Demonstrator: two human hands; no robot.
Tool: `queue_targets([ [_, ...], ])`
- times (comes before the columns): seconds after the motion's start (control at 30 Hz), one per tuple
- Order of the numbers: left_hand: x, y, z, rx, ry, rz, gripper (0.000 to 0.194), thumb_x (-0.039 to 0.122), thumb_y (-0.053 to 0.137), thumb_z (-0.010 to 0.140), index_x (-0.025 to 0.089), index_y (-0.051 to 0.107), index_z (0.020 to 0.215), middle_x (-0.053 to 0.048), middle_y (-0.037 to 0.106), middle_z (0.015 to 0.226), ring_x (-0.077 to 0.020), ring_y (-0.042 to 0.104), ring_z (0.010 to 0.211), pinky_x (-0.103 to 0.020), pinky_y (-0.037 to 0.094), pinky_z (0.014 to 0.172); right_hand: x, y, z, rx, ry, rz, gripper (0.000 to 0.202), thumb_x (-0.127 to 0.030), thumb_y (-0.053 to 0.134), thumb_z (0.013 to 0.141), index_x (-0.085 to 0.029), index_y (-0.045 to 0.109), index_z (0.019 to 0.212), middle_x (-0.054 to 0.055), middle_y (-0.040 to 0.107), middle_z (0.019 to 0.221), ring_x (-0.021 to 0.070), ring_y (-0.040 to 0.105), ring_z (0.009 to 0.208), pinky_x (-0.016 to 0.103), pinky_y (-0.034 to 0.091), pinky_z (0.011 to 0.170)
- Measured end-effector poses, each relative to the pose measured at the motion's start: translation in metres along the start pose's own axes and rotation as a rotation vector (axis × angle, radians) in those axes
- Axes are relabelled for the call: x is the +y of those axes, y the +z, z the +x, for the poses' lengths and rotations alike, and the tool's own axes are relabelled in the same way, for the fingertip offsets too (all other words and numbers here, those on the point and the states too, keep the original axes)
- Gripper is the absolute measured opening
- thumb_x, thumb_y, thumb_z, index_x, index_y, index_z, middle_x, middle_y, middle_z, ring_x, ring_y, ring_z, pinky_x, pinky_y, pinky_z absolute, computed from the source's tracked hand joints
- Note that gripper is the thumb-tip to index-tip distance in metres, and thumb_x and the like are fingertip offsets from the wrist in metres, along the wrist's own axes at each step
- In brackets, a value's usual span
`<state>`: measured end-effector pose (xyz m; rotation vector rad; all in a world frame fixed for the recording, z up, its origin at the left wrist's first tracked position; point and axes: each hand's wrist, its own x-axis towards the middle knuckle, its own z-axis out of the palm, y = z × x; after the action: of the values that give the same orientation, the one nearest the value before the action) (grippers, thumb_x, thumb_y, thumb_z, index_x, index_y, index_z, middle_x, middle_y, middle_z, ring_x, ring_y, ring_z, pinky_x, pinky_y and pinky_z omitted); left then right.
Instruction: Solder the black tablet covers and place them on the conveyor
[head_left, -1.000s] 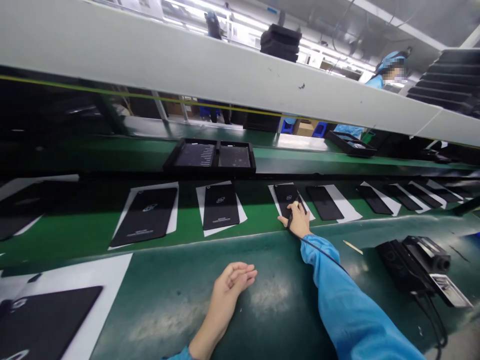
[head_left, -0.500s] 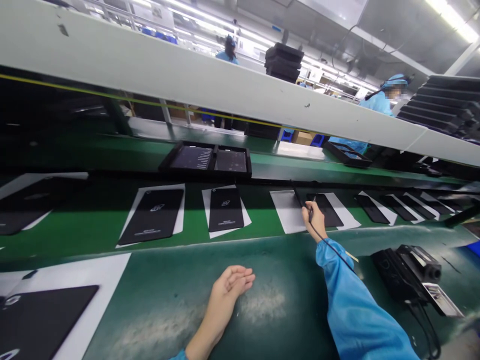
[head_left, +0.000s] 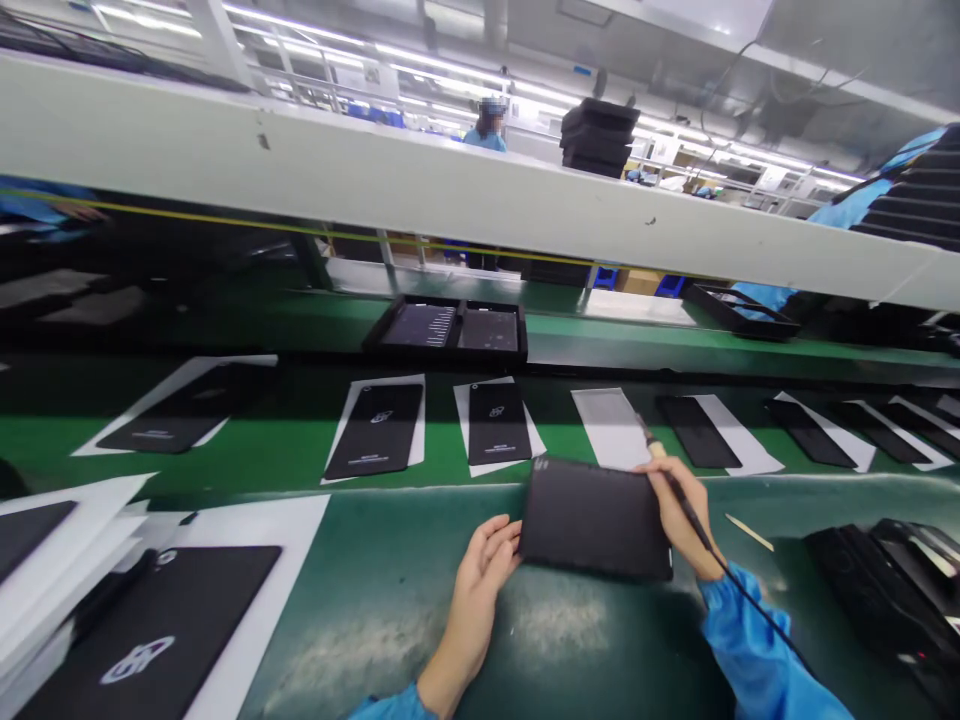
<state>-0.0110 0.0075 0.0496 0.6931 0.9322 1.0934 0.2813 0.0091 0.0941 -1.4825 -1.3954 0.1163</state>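
Note:
A black tablet-like panel [head_left: 596, 520] hangs over the near green bench between my two hands. My right hand [head_left: 681, 505] grips its right edge and also holds a corded pen-like tool [head_left: 667, 465], whose tip points up and left. At the panel's left edge is my left hand [head_left: 484, 570], fingers partly curled and seemingly touching it; no firm grip shows. Behind the panel, a white sheet [head_left: 609, 425] lies on the green belt.
Black panels on white sheets line the belt, one [head_left: 499, 422] left of the bare sheet. A black tray [head_left: 454, 328] stands behind. A black device [head_left: 870, 590] is at right, a thin stick [head_left: 750, 532] beside it. Another large panel [head_left: 161, 620] lies front left.
My right hand has come back toward me from the belt with the black panel and the tool. My left hand now meets the panel's left edge. The view has shifted.

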Motion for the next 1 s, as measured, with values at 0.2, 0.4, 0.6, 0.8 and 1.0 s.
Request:
queue_targets([
  [0.2,0.003,-0.001,0.001,-0.070,-0.016,0.013,0.046,0.046,0.081,0.069,0.015,0.062,0.098,-0.012,0.074,0.108,-0.0284,0.068,0.107,-0.039,0.051,0.097,-0.008,0.029,-0.047,-0.292,0.034,0.156,0.028,-0.036,0.046,0.102,-0.022,0.068,0.093,0.005,0.071,0.094,0.0210,0.069,0.089,0.030,0.055,0.080],
  [0.4,-0.001,-0.001,0.000,-0.052,-0.065,-0.011,0.052,0.044,0.081,0.070,0.022,0.053,0.108,-0.004,0.075,0.087,-0.0243,0.073,0.088,-0.033,0.056,0.078,-0.012,0.022,-0.039,-0.111,-0.187,0.046,0.024,-0.027,0.054,0.098,-0.024,0.068,0.117,0.007,0.071,0.108,0.0239,0.069,0.100,0.039,0.057,0.091],
  [0.6,-0.002,0.000,-0.001,-0.051,-0.047,-0.013,0.046,0.042,0.080,0.070,0.021,0.054,0.102,-0.003,0.075,0.085,-0.0229,0.072,0.084,-0.032,0.055,0.078,-0.040,0.034,-0.062,-0.088,0.043,0.311,0.036,-0.029,0.054,0.099,-0.022,0.053,0.134,0.004,0.074,0.090,0.0181,0.070,0.071,0.035,0.061,0.072],
  [0.8,-0.001,0.002,-0.003,-0.070,-0.078,-0.015,0.042,0.038,0.080,0.070,0.020,0.054,0.096,-0.002,0.074,0.080,-0.0206,0.072,0.077,-0.032,0.055,0.076,-0.050,0.038,-0.078,-0.105,0.143,0.472,0.025,-0.031,0.059,0.098,-0.020,0.067,0.118,0.005,0.074,0.080,0.0182,0.068,0.058,0.030,0.057,0.052],
  [1.0,0.001,0.005,-0.005,-0.053,-0.077,0.008,0.042,0.037,0.079,0.070,0.021,0.050,0.095,0.000,0.073,0.075,-0.0166,0.068,0.062,-0.026,0.051,0.063,-0.058,0.035,-0.080,-0.196,-0.074,0.355,0.014,-0.026,0.063,0.093,-0.024,0.074,0.100,0.005,0.074,0.080,0.0212,0.070,0.071,0.035,0.059,0.067],
])
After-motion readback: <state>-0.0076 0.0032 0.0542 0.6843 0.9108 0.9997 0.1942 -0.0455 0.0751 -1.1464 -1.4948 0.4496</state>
